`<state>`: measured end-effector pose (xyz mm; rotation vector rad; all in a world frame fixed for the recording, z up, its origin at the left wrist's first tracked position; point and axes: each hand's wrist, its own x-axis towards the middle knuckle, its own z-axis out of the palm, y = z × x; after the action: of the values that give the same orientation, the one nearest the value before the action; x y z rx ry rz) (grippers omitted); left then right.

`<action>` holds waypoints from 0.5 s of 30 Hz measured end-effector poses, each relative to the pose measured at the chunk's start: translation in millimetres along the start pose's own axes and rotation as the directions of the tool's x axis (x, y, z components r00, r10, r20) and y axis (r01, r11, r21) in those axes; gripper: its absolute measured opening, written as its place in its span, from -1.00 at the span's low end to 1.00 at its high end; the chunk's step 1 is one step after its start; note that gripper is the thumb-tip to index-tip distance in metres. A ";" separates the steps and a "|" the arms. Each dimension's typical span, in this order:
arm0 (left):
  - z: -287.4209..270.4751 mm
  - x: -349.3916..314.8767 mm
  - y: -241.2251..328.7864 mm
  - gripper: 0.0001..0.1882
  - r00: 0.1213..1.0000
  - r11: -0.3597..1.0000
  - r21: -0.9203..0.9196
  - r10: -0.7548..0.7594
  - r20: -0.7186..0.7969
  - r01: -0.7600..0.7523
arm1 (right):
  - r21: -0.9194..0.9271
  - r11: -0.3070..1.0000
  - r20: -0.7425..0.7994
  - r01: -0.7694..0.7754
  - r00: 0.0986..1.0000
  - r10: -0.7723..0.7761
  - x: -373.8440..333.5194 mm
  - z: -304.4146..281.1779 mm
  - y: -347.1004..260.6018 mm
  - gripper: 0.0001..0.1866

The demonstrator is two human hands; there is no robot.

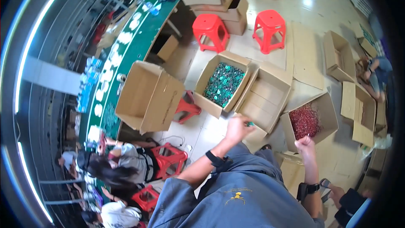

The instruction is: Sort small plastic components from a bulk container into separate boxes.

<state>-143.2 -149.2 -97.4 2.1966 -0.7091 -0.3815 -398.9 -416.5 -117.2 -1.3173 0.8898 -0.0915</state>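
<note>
My left hand [237,129] is closed in a pinch on a small green piece [249,124], over the near edge of an empty cardboard box [263,98]. My right hand [305,143] is a fist at the near rim of a box full of small red pieces [304,121]. Something tiny and pale shows at its fingertips, too small to name. Left of the empty box stands an open carton [202,77] filled with small green and dark ring-like pieces [223,83].
Red stools [268,29] stand beyond the boxes. A large open carton [141,95] is at the left, beside a long green work table [126,50] with white items. Co-workers sit along it [122,164]. More cartons [338,57] and a person [375,69] are at the right.
</note>
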 end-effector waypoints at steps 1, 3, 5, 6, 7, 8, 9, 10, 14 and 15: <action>-4.9 -4.2 -19.2 -0.64 0.996 0.996 -0.029 -0.083 -0.038 0.082 | -0.018 1.000 0.015 -0.007 1.000 0.007 6.1 0.5 13.2 -0.81; -28.1 -1.1 -31.6 -0.63 0.956 0.955 -0.119 -0.281 -0.078 0.271 | 0.003 0.994 -0.010 -0.111 0.994 0.111 7.0 -5.8 52.8 -0.82; -38.0 1.7 -78.3 -0.60 0.910 0.910 -0.169 -0.398 -0.114 0.377 | 0.111 0.975 0.012 -0.190 0.982 0.190 9.7 13.7 77.1 -0.83; -35.8 5.9 -104.7 -0.57 0.903 0.896 -0.206 -0.418 -0.097 0.393 | 0.151 0.962 -0.011 -0.228 0.973 0.232 14.3 23.2 93.6 -0.83; -31.9 10.8 -127.7 -0.54 0.894 0.881 -0.237 -0.440 -0.089 0.410 | 0.194 0.946 -0.021 -0.261 0.963 0.270 20.9 34.5 108.2 -0.83; -20.1 21.5 -138.4 -0.54 0.909 0.888 -0.230 -0.416 -0.033 0.398 | 0.222 0.939 -0.075 -0.262 0.956 0.285 20.7 40.5 118.0 -0.83; -5.7 36.3 -144.7 -0.56 0.852 0.792 -0.329 -0.516 0.087 0.514 | 0.245 0.922 -0.113 -0.299 0.936 0.334 18.4 43.6 126.0 -0.83; 9.1 55.3 -151.6 -0.58 0.775 0.673 -0.394 -0.595 0.215 0.626 | 0.275 0.903 -0.147 -0.330 0.914 0.378 14.1 46.0 130.7 -0.82; 39.4 116.4 -260.7 -0.80 0.543 0.241 -0.565 -0.704 0.458 0.789 | 0.302 0.875 -0.242 -0.378 0.857 0.454 -6.3 85.0 134.0 -0.81; 32.5 129.1 -308.6 -0.82 0.499 0.058 -0.632 -0.670 0.549 0.773 | 0.247 0.883 -0.240 -0.399 0.857 0.455 -6.9 99.0 138.0 -0.82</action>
<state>57.1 -79.3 -358.0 1.3273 0.6428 -1.1166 -400.7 -293.2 -234.1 -0.9120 1.3794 -0.0191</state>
